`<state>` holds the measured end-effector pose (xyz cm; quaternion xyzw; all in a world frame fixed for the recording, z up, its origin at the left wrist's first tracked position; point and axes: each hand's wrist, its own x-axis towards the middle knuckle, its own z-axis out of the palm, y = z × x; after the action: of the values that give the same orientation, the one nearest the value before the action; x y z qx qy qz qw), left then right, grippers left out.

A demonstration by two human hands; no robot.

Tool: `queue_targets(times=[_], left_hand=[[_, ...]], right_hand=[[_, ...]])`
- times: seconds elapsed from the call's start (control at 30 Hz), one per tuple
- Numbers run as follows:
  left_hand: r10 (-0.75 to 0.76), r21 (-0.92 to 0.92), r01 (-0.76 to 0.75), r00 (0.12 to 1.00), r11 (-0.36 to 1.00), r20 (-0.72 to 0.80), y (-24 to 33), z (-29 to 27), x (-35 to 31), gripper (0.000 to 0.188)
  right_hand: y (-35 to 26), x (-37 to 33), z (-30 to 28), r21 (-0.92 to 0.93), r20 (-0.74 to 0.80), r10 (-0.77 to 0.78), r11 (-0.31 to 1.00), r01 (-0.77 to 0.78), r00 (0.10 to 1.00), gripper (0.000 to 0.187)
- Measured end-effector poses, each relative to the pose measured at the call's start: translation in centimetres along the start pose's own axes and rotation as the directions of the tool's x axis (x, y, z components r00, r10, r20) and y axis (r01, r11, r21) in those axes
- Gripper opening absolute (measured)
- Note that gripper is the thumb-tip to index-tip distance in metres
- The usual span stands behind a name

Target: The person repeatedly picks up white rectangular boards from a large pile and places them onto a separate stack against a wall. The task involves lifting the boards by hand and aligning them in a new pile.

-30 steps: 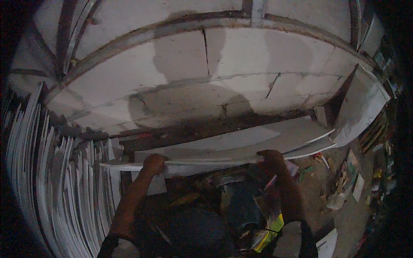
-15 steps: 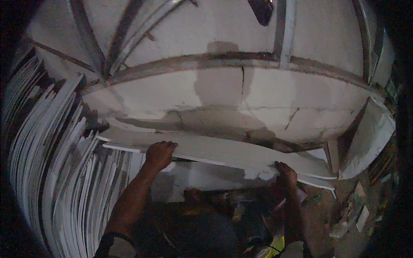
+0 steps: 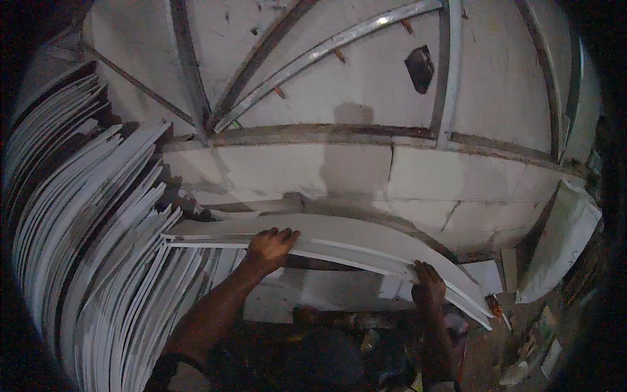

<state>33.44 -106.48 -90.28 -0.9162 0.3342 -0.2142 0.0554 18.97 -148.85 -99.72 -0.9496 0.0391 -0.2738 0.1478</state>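
Observation:
Long white sheets of board point(image 3: 346, 230) lie one over another in front of me, with a narrow gap between their near edges. My left hand point(image 3: 271, 249) is closed over the near edge, left of the middle, fingers curled on top. Farther right, my right hand point(image 3: 429, 284) grips the same near edge with its fingers bent over it; its thumb is hidden. The sheets' left end reaches the standing stack, and the right end hangs lower, above the cluttered floor. Whether the hands hold one sheet or more cannot be made out.
Many thin white sheets point(image 3: 98, 215) stand on edge along the left. Behind is a pale block wall point(image 3: 418, 170) below a metal frame point(image 3: 450, 78). A bent white panel point(image 3: 558, 242) leans at the right, near scraps point(image 3: 516, 372) on the floor.
The view has tilted upward, showing more wall and frame. Both hands keep their grip. The sheets now arch more, their right end pointing lower, with the near edges more clearly apart.

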Motion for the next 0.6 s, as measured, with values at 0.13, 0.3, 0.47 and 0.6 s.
queue_targets(times=[0.13, 0.3, 0.47, 0.6], left_hand=[[0.105, 0.201, -0.062, 0.972, 0.978, -0.210, -1.0, -6.7, -1.4, 0.054], [0.149, 0.265, -0.066, 0.941, 0.962, -0.304, -2.5, -16.5, -0.7, 0.044], [0.197, 0.404, -0.039, 0.912, 0.914, -0.358, -4.1, -26.9, -3.6, 0.050], [0.151, 0.489, 0.035, 0.929, 0.872, -0.337, -6.3, -35.0, -8.4, 0.050]], right_hand=[[-3.0, -1.4, -3.5, 0.048, -0.134, -0.110, 0.992, 0.118, 0.985, 0.064], [-6.7, -1.6, -5.1, 0.104, -0.245, -0.104, 0.986, 0.133, 0.964, 0.061], [-12.7, -1.4, -7.8, 0.304, -0.337, -0.075, 0.935, 0.184, 0.938, 0.057], [-19.2, -0.5, -10.7, 0.384, -0.369, -0.097, 0.890, 0.247, 0.924, 0.061]])
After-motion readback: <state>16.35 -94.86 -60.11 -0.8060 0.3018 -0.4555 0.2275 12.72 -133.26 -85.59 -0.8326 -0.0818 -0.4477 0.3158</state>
